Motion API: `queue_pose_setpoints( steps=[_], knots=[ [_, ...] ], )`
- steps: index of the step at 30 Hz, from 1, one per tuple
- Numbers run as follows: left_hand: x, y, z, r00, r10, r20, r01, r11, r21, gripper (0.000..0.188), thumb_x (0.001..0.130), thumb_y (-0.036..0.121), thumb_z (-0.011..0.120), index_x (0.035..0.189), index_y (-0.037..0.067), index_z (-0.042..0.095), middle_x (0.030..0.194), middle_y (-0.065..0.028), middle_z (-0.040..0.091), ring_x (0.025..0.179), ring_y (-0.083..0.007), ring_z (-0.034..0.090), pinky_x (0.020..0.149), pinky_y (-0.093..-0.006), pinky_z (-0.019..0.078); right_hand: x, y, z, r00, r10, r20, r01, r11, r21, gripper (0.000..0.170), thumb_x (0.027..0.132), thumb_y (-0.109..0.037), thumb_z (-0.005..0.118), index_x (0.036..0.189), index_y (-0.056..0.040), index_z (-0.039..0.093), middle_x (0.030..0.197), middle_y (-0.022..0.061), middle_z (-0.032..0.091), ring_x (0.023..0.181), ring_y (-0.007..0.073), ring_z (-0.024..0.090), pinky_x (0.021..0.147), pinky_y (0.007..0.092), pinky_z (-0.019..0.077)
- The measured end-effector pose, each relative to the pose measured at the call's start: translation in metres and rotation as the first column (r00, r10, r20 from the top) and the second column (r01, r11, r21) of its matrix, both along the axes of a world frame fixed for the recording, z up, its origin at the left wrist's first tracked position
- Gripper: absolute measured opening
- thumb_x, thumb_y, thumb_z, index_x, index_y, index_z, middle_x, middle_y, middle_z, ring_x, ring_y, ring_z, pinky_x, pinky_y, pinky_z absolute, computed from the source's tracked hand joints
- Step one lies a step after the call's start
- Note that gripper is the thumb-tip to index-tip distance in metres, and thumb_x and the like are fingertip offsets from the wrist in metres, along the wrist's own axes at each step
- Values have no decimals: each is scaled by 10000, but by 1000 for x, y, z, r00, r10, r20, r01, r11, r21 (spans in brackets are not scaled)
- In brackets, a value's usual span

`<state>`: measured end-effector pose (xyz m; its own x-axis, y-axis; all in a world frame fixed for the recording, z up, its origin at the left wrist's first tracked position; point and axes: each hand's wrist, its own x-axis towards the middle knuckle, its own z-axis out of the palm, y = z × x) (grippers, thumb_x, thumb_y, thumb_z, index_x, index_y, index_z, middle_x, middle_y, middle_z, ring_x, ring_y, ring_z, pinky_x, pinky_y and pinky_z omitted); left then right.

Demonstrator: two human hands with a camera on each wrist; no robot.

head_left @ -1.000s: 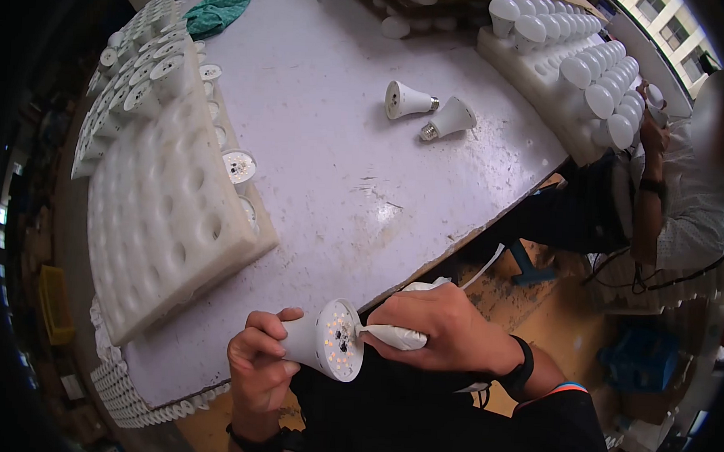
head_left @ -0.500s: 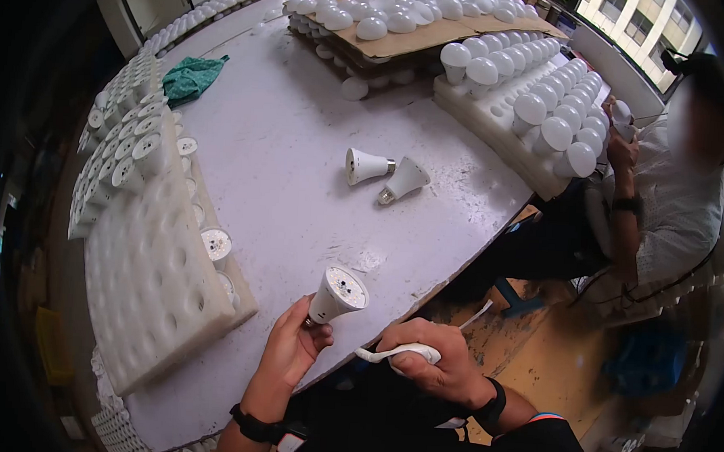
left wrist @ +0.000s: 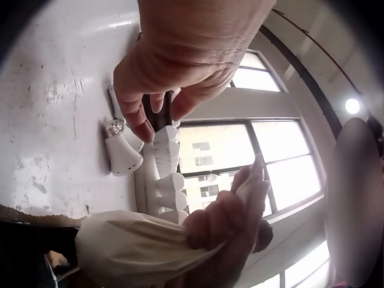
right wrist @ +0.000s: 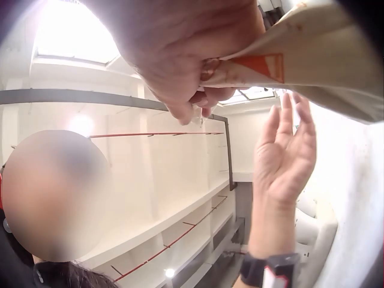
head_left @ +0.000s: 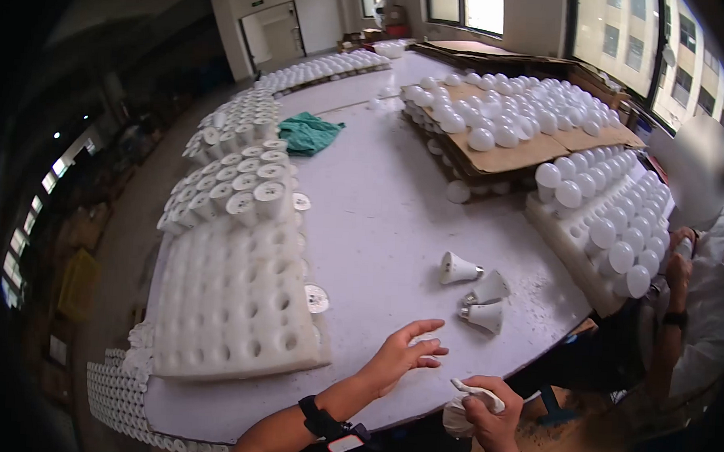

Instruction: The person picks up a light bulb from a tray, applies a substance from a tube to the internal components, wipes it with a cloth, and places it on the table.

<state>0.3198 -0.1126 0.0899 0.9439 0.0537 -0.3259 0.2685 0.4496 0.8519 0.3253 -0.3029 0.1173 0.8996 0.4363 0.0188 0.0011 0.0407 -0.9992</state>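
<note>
My left hand [head_left: 398, 358] is held over the table near its front edge, fingers spread and holding nothing. Just beyond its fingertips, three bulb bodies lie on the table: one [head_left: 459, 268] on its side, a second [head_left: 488, 288] and the nearest one [head_left: 484, 316] close together. My right hand [head_left: 495, 418] grips a white pouch [head_left: 459, 418] with a narrow tip, beside the table edge. In the left wrist view the pouch [left wrist: 132, 243] bulges out of the right hand [left wrist: 219, 225], and a bulb body [left wrist: 123, 153] lies beyond the left fingers.
A foam tray [head_left: 237, 301] with rows of open bulb bodies [head_left: 242, 203] behind it stands at the left. Further back lies a green cloth [head_left: 308, 133]. Domed bulbs fill a foam block [head_left: 571, 250] at the right, and white domes cover cardboard [head_left: 535, 157]. Another person [head_left: 702, 297] sits at the right.
The bulb body from my left hand now lies on the table with the other two, and the left hand has let go. My right hand still grips the pouch. The head view has tilted up.
</note>
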Motion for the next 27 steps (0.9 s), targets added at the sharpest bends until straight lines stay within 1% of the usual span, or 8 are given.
queue_pose_setpoints(
  steps=[4,7,12,14,17,21,24,27],
  knots=[
    [-43,57,58,999,39,0,-39,999,-31,353,884,186,462,1177,-6,417,1075,-103,503,906,-180,550,740,-294,476,3,15,-5,998,70,6,-70,997,16,133,739,-8,544,858,35,588,574,-8,492,455,33,407,409,182,309],
    [-59,121,82,956,286,64,-292,945,147,247,885,238,458,995,28,526,902,-74,574,781,-160,578,646,-264,479,2,25,-8,994,109,-33,-107,993,52,125,743,-2,540,850,39,589,579,-3,497,454,34,407,405,185,309],
    [-60,234,80,747,653,125,-656,692,301,175,829,168,547,952,46,522,834,-35,577,730,-124,572,586,-250,484,0,34,-1,978,153,-141,-144,987,75,151,789,-49,541,916,11,598,610,-15,500,492,33,404,435,175,309],
    [-50,260,71,579,799,161,-778,483,401,226,781,133,595,975,61,506,847,-26,579,741,-126,571,584,-242,476,1,37,1,974,163,-155,-163,987,11,178,833,-99,533,975,-21,605,621,-39,485,521,32,391,453,169,299],
    [-32,295,53,662,719,213,-727,546,418,257,752,93,611,980,75,495,826,-17,579,727,-128,572,569,-238,469,1,39,-6,984,166,71,-161,984,-72,188,841,-106,517,975,-8,604,619,-40,480,510,30,379,447,174,297],
    [-11,311,40,667,719,195,-721,557,411,286,726,57,611,986,60,493,812,-16,582,682,-141,587,535,-243,466,0,41,0,987,159,21,-159,987,-11,189,846,-114,516,977,-9,604,616,-43,471,504,23,370,439,172,287],
    [-11,307,40,640,738,212,-743,524,417,245,723,104,637,936,75,520,786,-5,577,596,-117,561,466,-217,423,-3,38,5,985,158,66,-154,986,-68,195,851,-129,517,968,4,600,609,-41,467,506,24,372,441,169,287],
    [-34,288,61,520,757,395,-836,355,419,296,748,316,646,909,91,541,730,21,540,569,-56,478,459,-190,341,-5,42,1,978,148,144,-139,988,-70,201,852,-161,527,938,8,593,620,-38,472,512,26,378,445,170,296]
  ],
)
